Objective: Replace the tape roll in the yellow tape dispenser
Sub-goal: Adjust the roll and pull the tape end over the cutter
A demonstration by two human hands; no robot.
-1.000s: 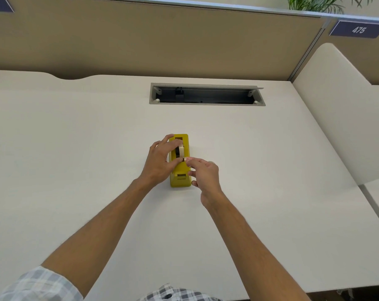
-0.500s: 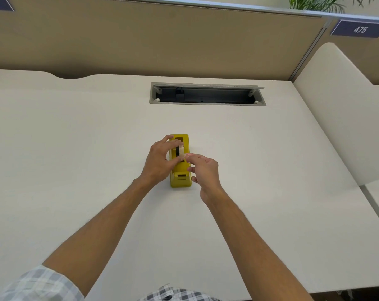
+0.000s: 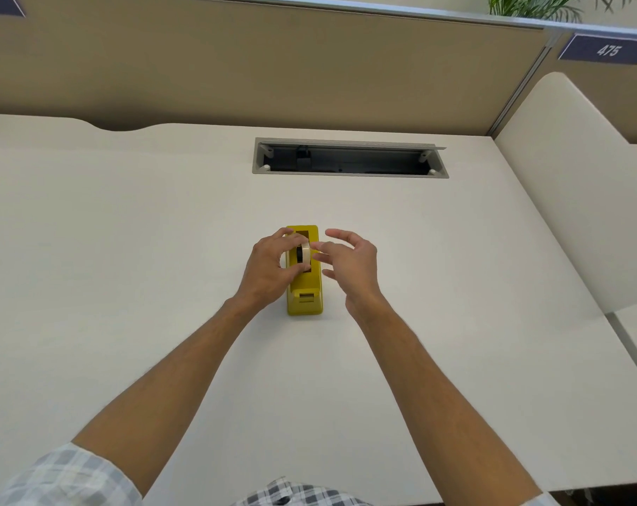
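A yellow tape dispenser (image 3: 305, 297) stands on the white desk (image 3: 127, 286), its cutter end toward me. A pale tape roll (image 3: 304, 253) on a black core sits upright in the dispenser's slot. My left hand (image 3: 269, 272) grips the roll from the left, thumb in front and fingers over the top. My right hand (image 3: 350, 264) hovers just right of the dispenser with fingers spread, fingertips near the roll; I cannot tell whether they touch it.
An open grey cable tray (image 3: 350, 158) is recessed in the desk behind the dispenser. A tan partition wall (image 3: 273, 67) runs along the back, and a white side divider (image 3: 583, 195) rises on the right.
My right hand has drawn away from the front of the dispenser to its right side and spread its fingers. My left hand keeps its hold on the roll.
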